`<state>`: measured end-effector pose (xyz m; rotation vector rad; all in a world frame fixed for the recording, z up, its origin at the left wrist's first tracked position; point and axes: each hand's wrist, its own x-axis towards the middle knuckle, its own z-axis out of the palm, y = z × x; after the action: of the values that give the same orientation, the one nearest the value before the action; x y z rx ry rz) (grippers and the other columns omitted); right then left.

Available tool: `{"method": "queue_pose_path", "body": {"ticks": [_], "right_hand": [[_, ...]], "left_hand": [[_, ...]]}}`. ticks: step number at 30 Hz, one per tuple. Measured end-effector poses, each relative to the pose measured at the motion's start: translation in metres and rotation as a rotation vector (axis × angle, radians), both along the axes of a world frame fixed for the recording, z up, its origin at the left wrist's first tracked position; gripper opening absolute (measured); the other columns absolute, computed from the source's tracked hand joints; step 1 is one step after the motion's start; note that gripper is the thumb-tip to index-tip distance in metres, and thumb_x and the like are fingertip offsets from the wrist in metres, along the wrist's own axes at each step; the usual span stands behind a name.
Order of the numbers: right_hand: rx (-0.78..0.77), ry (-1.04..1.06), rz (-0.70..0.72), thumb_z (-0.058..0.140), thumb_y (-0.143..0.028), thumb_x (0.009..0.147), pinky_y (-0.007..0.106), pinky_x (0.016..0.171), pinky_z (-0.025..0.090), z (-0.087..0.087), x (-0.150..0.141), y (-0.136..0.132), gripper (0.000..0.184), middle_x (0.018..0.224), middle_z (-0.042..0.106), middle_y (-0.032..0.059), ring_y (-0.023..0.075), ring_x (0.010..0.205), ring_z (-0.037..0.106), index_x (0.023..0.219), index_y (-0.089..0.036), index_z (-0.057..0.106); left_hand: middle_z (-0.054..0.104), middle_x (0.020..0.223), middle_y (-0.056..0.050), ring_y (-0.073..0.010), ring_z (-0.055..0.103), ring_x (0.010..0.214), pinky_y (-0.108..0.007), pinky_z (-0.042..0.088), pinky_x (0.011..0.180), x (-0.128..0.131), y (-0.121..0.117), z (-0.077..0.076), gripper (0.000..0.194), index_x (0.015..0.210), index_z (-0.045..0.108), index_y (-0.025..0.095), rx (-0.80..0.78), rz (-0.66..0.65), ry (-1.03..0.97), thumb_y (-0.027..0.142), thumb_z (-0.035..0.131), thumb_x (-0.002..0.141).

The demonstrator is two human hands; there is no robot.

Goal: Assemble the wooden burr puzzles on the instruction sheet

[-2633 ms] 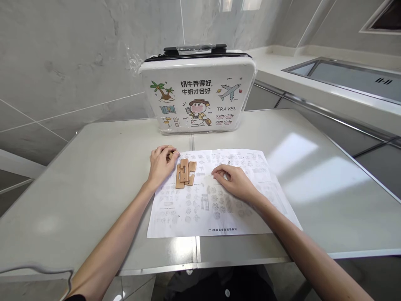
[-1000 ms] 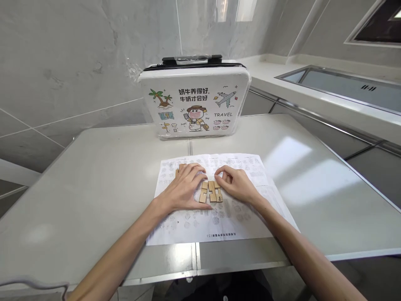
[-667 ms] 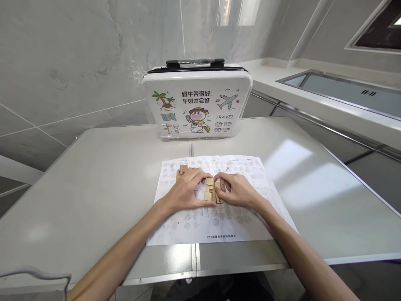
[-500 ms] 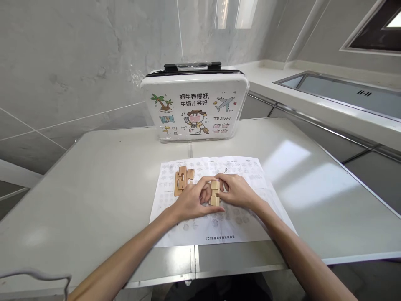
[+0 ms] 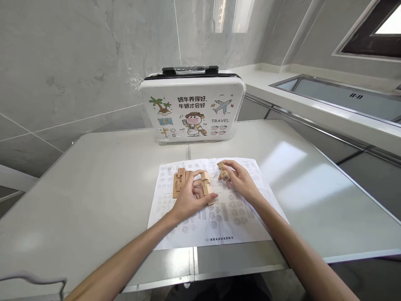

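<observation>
My left hand [image 5: 190,195] is closed around a pale notched wooden puzzle piece [image 5: 206,184], thumb at its near end and fingers at its far end. To the right, my right hand [image 5: 237,177] pinches a smaller notched wooden puzzle piece [image 5: 223,170] just above the paper. The two pieces are apart. Several darker wooden puzzle pieces [image 5: 180,179] lie in a pile left of my left hand, which partly hides them. Under everything is a creased instruction sheet [image 5: 188,236] printed with small diagrams.
A white hard case [image 5: 191,108] with cartoon prints and a black handle stands at the back of the light folding table [image 5: 103,179]. Behind it rises a grey wall [image 5: 78,54]. On the right runs a counter [image 5: 260,79] with an inset glass-like panel.
My right hand has drawn away from the left, taking the smaller wooden piece with it. My left hand has shifted slightly left and tilted its piece.
</observation>
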<state>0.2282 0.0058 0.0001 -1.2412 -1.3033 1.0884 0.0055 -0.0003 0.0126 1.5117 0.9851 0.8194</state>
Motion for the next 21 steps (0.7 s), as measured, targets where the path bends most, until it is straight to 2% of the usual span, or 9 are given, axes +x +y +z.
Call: {"method": "queue_pose_path", "body": {"ticks": [2, 5, 8, 10, 12, 17, 21], "right_hand": [[-0.02, 0.113, 0.027, 0.061, -0.062, 0.102, 0.028, 0.053, 0.047, 0.0035, -0.0007, -0.0006, 0.041, 0.118, 0.075, 0.0102, 0.0182, 0.075, 0.071, 0.116, -0.023, 0.064], [-0.032, 0.168, 0.028, 0.065, -0.063, 0.099, 0.028, 0.052, 0.046, 0.0066, -0.0028, -0.0021, 0.043, 0.11, 0.076, 0.0087, 0.0137, 0.065, 0.062, 0.11, -0.022, 0.066], [-0.064, 0.15, 0.015, 0.064, -0.066, 0.098, 0.029, 0.053, 0.046, 0.0064, -0.0043, -0.0035, 0.047, 0.089, 0.071, 0.0029, 0.0132, 0.059, 0.054, 0.116, -0.022, 0.071], [-0.09, 0.125, 0.012, 0.065, -0.067, 0.098, 0.029, 0.053, 0.043, 0.0054, -0.0047, -0.0043, 0.049, 0.07, 0.058, -0.0026, 0.0141, 0.056, 0.049, 0.118, -0.023, 0.073], [-0.106, 0.13, 0.028, 0.068, -0.066, 0.097, 0.028, 0.052, 0.039, 0.0041, -0.0049, -0.0048, 0.047, 0.061, 0.047, -0.0061, 0.0135, 0.053, 0.044, 0.113, -0.022, 0.073], [-0.094, 0.246, 0.084, 0.076, -0.066, 0.091, 0.028, 0.049, 0.034, 0.0007, -0.004, -0.004, 0.044, 0.065, 0.052, -0.0064, 0.0096, 0.047, 0.038, 0.099, -0.024, 0.064], [-0.104, 0.33, 0.1, 0.08, -0.066, 0.087, 0.026, 0.046, 0.032, 0.0008, -0.0021, -0.003, 0.047, 0.072, 0.06, -0.0047, 0.007, 0.044, 0.039, 0.092, -0.024, 0.059]], "left_hand": [[0.066, 0.091, 0.001, -0.0107, 0.061, 0.059, -0.024, 0.048, 0.053, 0.0009, 0.0014, -0.0001, 0.076, 0.142, 0.045, 0.029, 0.011, 0.117, -0.053, 0.048, 0.088, 0.083], [0.065, 0.096, 0.002, -0.0067, 0.056, 0.051, -0.022, 0.045, 0.047, 0.0019, 0.0046, 0.0006, 0.07, 0.143, 0.038, 0.032, 0.006, 0.231, -0.16, 0.05, 0.08, 0.09], [0.065, 0.101, 0.002, -0.0053, 0.053, 0.047, -0.023, 0.046, 0.045, 0.0027, 0.0057, 0.0013, 0.067, 0.143, 0.035, 0.034, -0.001, 0.237, -0.209, 0.049, 0.077, 0.093], [0.067, 0.102, 0.001, -0.0064, 0.056, 0.049, -0.023, 0.047, 0.046, 0.0033, 0.0049, 0.0008, 0.069, 0.145, 0.035, 0.034, -0.005, 0.231, -0.201, 0.047, 0.078, 0.092], [0.068, 0.1, 0.0, -0.0086, 0.061, 0.055, -0.024, 0.05, 0.05, 0.0039, 0.0036, -0.0007, 0.072, 0.145, 0.037, 0.033, 0.01, 0.237, -0.18, 0.045, 0.081, 0.089], [0.073, 0.1, -0.002, -0.0165, 0.073, 0.08, -0.029, 0.059, 0.071, 0.0048, 0.0016, -0.0031, 0.071, 0.135, 0.046, 0.029, 0.091, 0.225, -0.13, 0.039, 0.089, 0.081], [0.063, 0.082, 0.006, -0.0119, 0.062, 0.065, -0.025, 0.051, 0.063, 0.0056, 0.0001, -0.0019, 0.067, 0.133, 0.048, 0.031, 0.13, 0.204, -0.107, 0.038, 0.089, 0.081]]}}
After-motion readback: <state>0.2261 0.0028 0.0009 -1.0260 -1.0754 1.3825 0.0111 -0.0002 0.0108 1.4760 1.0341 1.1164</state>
